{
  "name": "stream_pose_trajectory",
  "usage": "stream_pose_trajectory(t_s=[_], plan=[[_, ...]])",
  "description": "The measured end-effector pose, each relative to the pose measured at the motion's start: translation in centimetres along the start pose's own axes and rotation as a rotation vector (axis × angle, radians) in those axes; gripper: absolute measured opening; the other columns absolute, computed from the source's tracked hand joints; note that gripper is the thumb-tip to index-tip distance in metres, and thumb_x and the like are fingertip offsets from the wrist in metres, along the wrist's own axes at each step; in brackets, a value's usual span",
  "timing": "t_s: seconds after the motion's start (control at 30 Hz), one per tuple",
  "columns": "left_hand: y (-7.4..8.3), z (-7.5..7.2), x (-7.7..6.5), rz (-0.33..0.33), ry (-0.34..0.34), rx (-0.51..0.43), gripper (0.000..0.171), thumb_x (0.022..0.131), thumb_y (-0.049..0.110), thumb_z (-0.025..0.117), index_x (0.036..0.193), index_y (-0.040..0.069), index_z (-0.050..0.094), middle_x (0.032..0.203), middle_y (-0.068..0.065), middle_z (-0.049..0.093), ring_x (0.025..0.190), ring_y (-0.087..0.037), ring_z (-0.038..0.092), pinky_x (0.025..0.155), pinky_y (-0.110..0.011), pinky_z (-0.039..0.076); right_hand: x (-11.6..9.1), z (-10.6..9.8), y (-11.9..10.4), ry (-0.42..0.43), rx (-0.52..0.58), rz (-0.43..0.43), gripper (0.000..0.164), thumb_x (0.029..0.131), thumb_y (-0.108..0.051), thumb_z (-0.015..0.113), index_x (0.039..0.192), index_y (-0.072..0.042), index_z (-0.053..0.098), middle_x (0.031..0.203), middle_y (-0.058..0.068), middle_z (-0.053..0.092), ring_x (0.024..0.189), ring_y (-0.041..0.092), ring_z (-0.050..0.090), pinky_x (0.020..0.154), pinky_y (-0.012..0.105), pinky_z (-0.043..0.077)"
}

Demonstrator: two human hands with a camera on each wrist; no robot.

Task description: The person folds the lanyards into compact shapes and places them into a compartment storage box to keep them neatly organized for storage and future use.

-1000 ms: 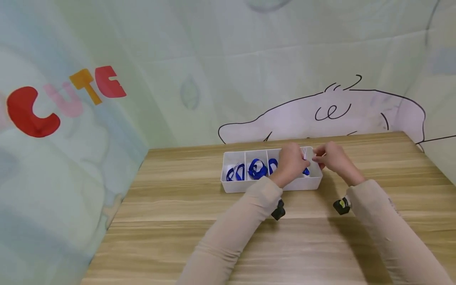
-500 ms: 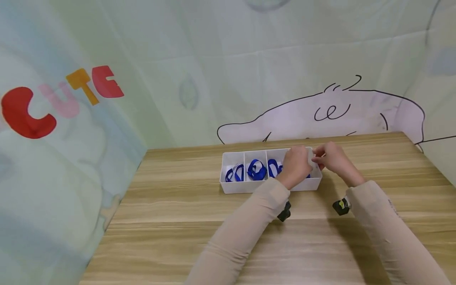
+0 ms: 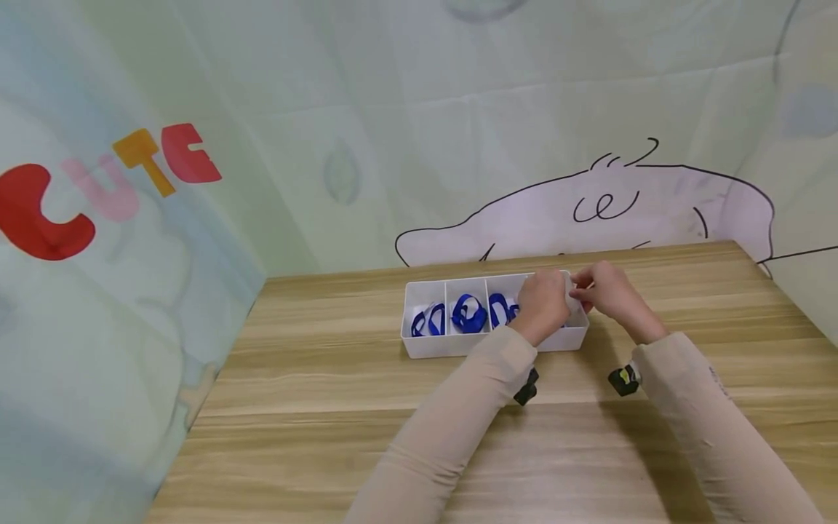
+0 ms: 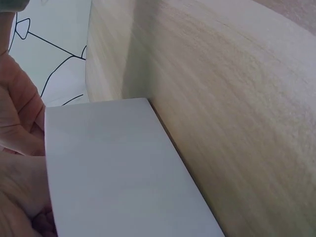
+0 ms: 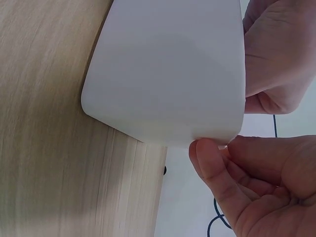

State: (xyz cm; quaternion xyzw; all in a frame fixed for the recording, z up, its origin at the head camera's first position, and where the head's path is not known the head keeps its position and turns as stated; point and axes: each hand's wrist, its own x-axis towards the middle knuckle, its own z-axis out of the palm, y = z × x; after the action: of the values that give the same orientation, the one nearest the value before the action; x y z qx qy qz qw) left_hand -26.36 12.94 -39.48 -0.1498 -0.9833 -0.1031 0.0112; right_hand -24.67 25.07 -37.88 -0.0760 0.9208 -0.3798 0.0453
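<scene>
A long white divided box (image 3: 432,346) stands on the wooden table. Looped blue straps (image 3: 469,316), like ribbon or lanyards, lie in its compartments. My left hand (image 3: 545,298) reaches over the box's right part, fingers bent down into the rightmost section. Its fingertips are hidden, so whether it holds anything there cannot be seen. My right hand (image 3: 605,287) pinches the box's right end wall at the back corner. In the right wrist view, the right-hand fingers (image 5: 210,160) press the outside of that wall, the thumb at the rim.
The wooden table (image 3: 314,407) extends around the box. Behind it hangs a printed cloth backdrop (image 3: 366,87) with cartoon lines and coloured letters. Small black devices (image 3: 624,380) sit at both wrists.
My left hand has shifted slightly right, deeper over the rightmost section, uncovering more of the third compartment's blue strap. My right hand stays at the box's end. The head view has drifted slightly.
</scene>
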Motion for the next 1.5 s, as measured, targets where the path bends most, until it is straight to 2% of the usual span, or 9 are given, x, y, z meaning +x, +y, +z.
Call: stream_pose_trajectory(t_s=[0.13, 0.37, 0.63, 0.87, 1.0, 1.27, 1.43, 1.5], plan=[[0.1, 0.1, 0.1, -0.012, -0.014, -0.003, 0.016, 0.084, 0.023, 0.079, 0.097, 0.019, 0.071, 0.085, 0.006, 0.065, 0.07, -0.009, 0.056, 0.047, -0.022, 0.044, -0.1, 0.0, 0.0, 0.002, 0.001, -0.003, 0.027, 0.094, 0.005, 0.062, 0.116, 0.021, 0.06, 0.088, 0.023, 0.066, 0.061, 0.015, 0.063, 0.056, 0.026, 0.051], [0.3, 0.5, 0.2, 0.002, 0.011, 0.094, 0.012, 0.086, 0.026, 0.076, 0.098, 0.024, 0.072, 0.093, 0.006, 0.069, 0.082, -0.011, 0.064, 0.053, -0.026, 0.05, 0.1, 0.1, 0.1, 0.009, -0.002, -0.012, 0.027, 0.093, 0.005, 0.063, 0.115, 0.021, 0.061, 0.088, 0.023, 0.066, 0.06, 0.016, 0.063, 0.056, 0.026, 0.05], [0.3, 0.5, 0.4, 0.023, 0.0, 0.114, 0.01, 0.089, 0.028, 0.074, 0.098, 0.023, 0.071, 0.091, 0.006, 0.068, 0.078, -0.01, 0.062, 0.049, -0.025, 0.048, 0.1, -0.1, 0.0, 0.006, 0.006, 0.0, 0.029, 0.093, 0.006, 0.063, 0.117, 0.023, 0.058, 0.089, 0.026, 0.066, 0.059, 0.017, 0.064, 0.06, 0.036, 0.056], [0.5, 0.5, 0.2, 0.011, 0.009, 0.112, 0.005, 0.091, 0.027, 0.071, 0.095, 0.024, 0.072, 0.094, 0.007, 0.07, 0.083, -0.011, 0.064, 0.055, -0.026, 0.052, 0.0, 0.1, -0.2, 0.023, -0.022, -0.028, 0.027, 0.093, 0.006, 0.063, 0.114, 0.022, 0.06, 0.087, 0.025, 0.067, 0.058, 0.014, 0.062, 0.055, 0.026, 0.05], [0.5, 0.4, 0.0, 0.032, 0.012, 0.086, 0.007, 0.091, 0.028, 0.071, 0.095, 0.022, 0.07, 0.093, 0.006, 0.07, 0.082, -0.011, 0.064, 0.054, -0.026, 0.052, -0.1, 0.0, -0.1, 0.022, -0.012, -0.029, 0.027, 0.093, 0.007, 0.063, 0.114, 0.023, 0.059, 0.088, 0.025, 0.067, 0.058, 0.015, 0.062, 0.054, 0.026, 0.051], [0.5, -0.4, -0.4, 0.063, -0.015, 0.068, 0.011, 0.091, 0.026, 0.071, 0.097, 0.019, 0.068, 0.089, 0.005, 0.067, 0.077, -0.01, 0.061, 0.051, -0.024, 0.049, -0.1, 0.2, -0.2, 0.025, 0.001, -0.035, 0.027, 0.092, 0.008, 0.061, 0.114, 0.023, 0.059, 0.091, 0.028, 0.067, 0.058, 0.016, 0.064, 0.055, 0.028, 0.053], [0.6, -1.3, -0.8, 0.07, -0.053, 0.035, 0.01, 0.092, 0.025, 0.072, 0.098, 0.017, 0.07, 0.082, 0.005, 0.062, 0.067, -0.009, 0.054, 0.045, -0.021, 0.043, -0.1, 0.0, -0.1, 0.006, 0.031, -0.013, 0.028, 0.094, 0.007, 0.06, 0.116, 0.023, 0.058, 0.095, 0.03, 0.066, 0.061, 0.018, 0.066, 0.062, 0.039, 0.058], [0.6, -1.8, -0.9, 0.092, -0.061, 0.036, 0.007, 0.094, 0.023, 0.069, 0.096, 0.017, 0.071, 0.08, 0.005, 0.062, 0.065, -0.008, 0.054, 0.045, -0.02, 0.042, -0.1, -0.1, 0.1, 0.002, 0.034, -0.012, 0.03, 0.094, 0.006, 0.06, 0.118, 0.023, 0.057, 0.099, 0.032, 0.066, 0.063, 0.02, 0.067, 0.064, 0.04, 0.058]])
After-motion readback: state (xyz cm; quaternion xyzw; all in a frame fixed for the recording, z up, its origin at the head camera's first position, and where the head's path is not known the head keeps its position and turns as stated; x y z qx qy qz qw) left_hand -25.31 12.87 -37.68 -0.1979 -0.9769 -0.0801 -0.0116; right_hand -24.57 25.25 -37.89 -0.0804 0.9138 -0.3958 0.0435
